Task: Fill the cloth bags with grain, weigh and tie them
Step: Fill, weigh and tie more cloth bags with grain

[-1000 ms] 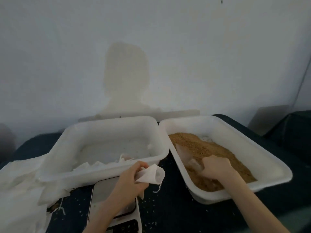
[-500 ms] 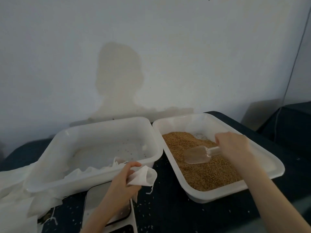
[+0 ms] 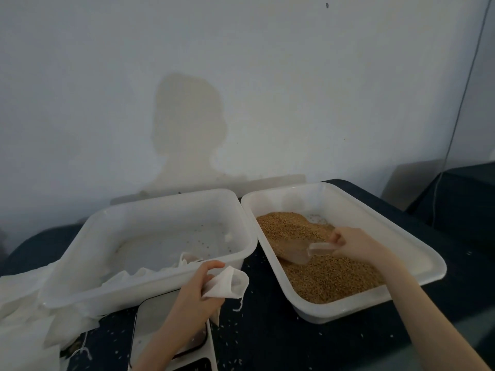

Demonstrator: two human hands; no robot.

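No legible writing or brand is seen on the scale (image 3: 171, 328), whose dark display strip is cut by the lower edge. Brown grain (image 3: 321, 274) is heaped in the right white tub (image 3: 417, 253), where a clear scoop (image 3: 302, 254) is gripped by its handle in the right hand (image 3: 353, 246), its bowl dug into the grain. The left tub (image 3: 112, 231) is seen to hold crumpled white cloth (image 3: 150, 271) and a few stray grains, and an open-mouthed cloth bag (image 3: 227, 283) is pinched in the left hand (image 3: 195, 293) above the scale.

Dim, soft picture; head shadow on wall (image 3: 241, 76).
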